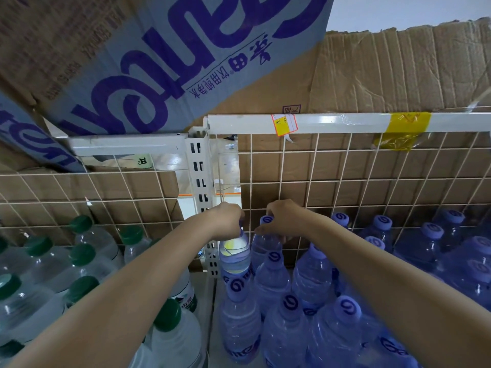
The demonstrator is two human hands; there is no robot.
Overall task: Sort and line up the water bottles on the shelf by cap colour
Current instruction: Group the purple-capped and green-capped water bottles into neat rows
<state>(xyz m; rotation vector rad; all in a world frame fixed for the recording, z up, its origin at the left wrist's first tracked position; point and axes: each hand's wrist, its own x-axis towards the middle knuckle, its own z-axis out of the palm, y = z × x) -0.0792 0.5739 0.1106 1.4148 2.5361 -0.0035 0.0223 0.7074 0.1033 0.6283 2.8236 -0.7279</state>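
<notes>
Reaching to the back of the shelf (212,293), both hands work at the rear row of purple-capped bottles against the wire mesh back panel (345,176). At about 12 o'clock from the wearer, the left hand (225,219) has its fingers curled down over the top of a purple-tinted bottle (235,254) that stands just right of the slotted white upright (200,181); its cap is hidden under the hand. Just beside it, toward 1 o'clock, the right hand (283,217) grips the neck of a neighbouring bottle (265,245), whose purple cap (266,219) shows past the fingers. More purple-capped bottles (313,301) crowd the shelf from 12 round to 3 o'clock, upright and touching. Green-capped clear bottles (85,256) fill the bay from 9 to 11 o'clock, left of the upright. Flattened cardboard (398,75) stands behind the mesh, and a printed blue carton (172,62) leans overhead at 11 o'clock
</notes>
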